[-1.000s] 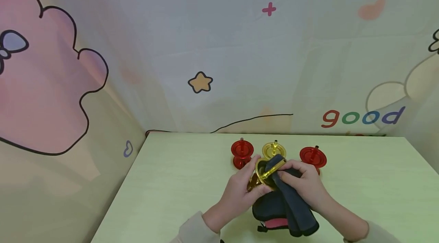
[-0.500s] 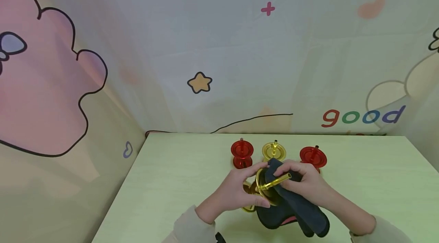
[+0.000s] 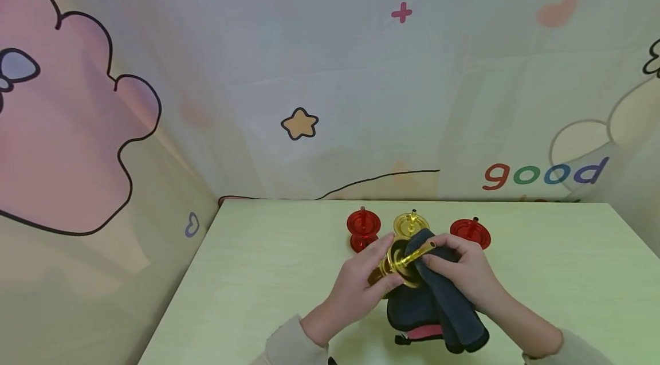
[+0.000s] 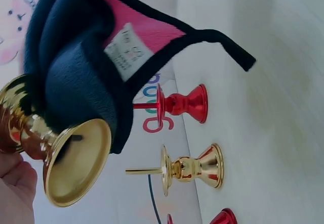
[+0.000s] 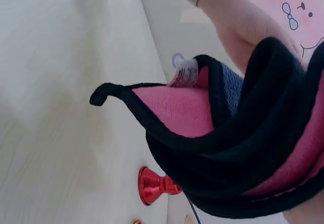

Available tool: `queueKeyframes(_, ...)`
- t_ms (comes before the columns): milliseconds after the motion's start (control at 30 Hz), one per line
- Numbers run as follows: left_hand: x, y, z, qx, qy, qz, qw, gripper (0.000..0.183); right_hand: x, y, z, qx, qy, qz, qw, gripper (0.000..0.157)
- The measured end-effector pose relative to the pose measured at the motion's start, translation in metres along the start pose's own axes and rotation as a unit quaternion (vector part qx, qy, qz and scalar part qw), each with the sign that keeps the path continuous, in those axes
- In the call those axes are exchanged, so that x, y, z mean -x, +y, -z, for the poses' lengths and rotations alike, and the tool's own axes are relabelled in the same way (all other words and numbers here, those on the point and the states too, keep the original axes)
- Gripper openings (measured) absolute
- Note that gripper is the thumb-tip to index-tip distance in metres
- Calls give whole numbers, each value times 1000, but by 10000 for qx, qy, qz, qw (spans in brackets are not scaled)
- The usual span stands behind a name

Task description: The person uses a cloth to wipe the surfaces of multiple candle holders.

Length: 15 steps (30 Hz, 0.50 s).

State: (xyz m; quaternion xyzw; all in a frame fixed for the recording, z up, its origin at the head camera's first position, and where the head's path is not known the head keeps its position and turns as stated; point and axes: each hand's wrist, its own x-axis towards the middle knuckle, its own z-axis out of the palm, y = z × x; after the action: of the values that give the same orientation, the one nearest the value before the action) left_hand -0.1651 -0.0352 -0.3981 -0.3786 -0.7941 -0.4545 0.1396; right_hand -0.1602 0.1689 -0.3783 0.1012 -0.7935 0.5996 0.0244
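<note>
My left hand (image 3: pixel 356 279) holds a gold candle holder (image 3: pixel 404 262) round its middle, tilted so that its dish and thin tube point up to the right. Its flared, hollow base (image 4: pixel 78 163) shows in the left wrist view. In my right hand (image 3: pixel 466 270) is a folded dark blue cloth (image 3: pixel 448 302), pinched near the tip of the tube and lying against the dish. The cloth's pink lining (image 5: pixel 177 110), black edging and white label show in the right wrist view. Below the hands the cloth hangs in loose folds that hide part of the candle holder.
Behind the hands stand a red candle holder (image 3: pixel 363 224) at left, a gold candle holder (image 4: pixel 190 168) in the middle and another red candle holder (image 3: pixel 470 233) at right. They are upright on the pale table (image 3: pixel 258 273), near the printed backdrop (image 3: pixel 350 95).
Both hands dipped toward the table with the candle holder and cloth, then came back up. The tilt of the candle holder shifted a little; the standing ones stayed put.
</note>
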Motion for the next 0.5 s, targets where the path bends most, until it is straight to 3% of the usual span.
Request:
queueKeyframes(67, 0, 1, -2, -290, 12, -42, 9996, 79, 1, -2, -2, -8, 102, -42, 9999, 22)
queueKeyframes(200, -1, 2, -5, -939, 361, -367, 9943, 85, 3, -5, -5, 167, 213, 113, 9996, 18)
queueKeyframes(300, -3, 2, 0, -856, 469, -695, 9928, 82, 4, -7, -2, 342, 1, 460, 9984, 11)
queueKeyframes(367, -5, 4, 5, -453, 226, -825, 9953, 80, 3, -8, 2, 354, -359, 823, 9953, 8)
queueKeyframes(500, -9, 8, 17, 576, -719, -544, 9943, 77, -1, -9, 12, 284, -1285, 1644, 9776, 20)
